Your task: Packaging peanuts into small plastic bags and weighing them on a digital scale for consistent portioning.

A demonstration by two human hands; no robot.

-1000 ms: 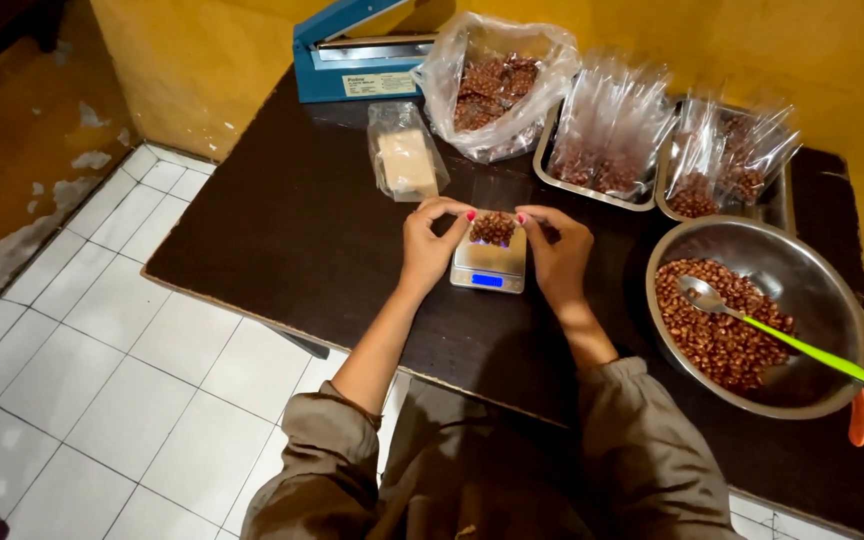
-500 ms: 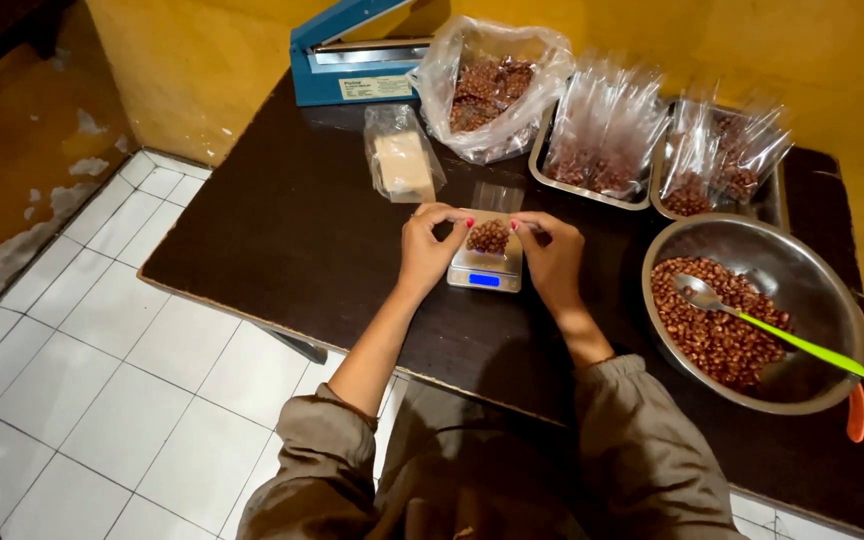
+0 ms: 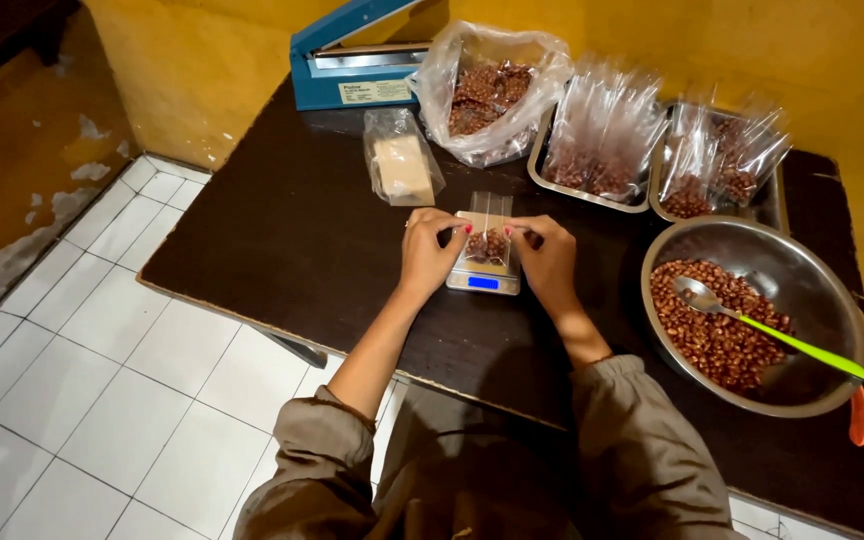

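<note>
We log: left hand (image 3: 430, 256) and right hand (image 3: 548, 262) pinching a small clear bag (image 3: 489, 238) of nuts on the scale (image 3: 483, 281); steel bowl (image 3: 752, 315) at three o'clock; filled bags in trays (image 3: 592, 195) and blue sealer (image 3: 357, 62) at twelve.

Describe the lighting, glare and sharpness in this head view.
Head view: warm, dim light; the dark table swallows detail, with a body shadow near its front edge. Glare shows on the steel bowl rim and the clear bags. Both hands at the small bag on the scale are fairly sharp. Wide-angle bending curves the floor tiles.
</note>
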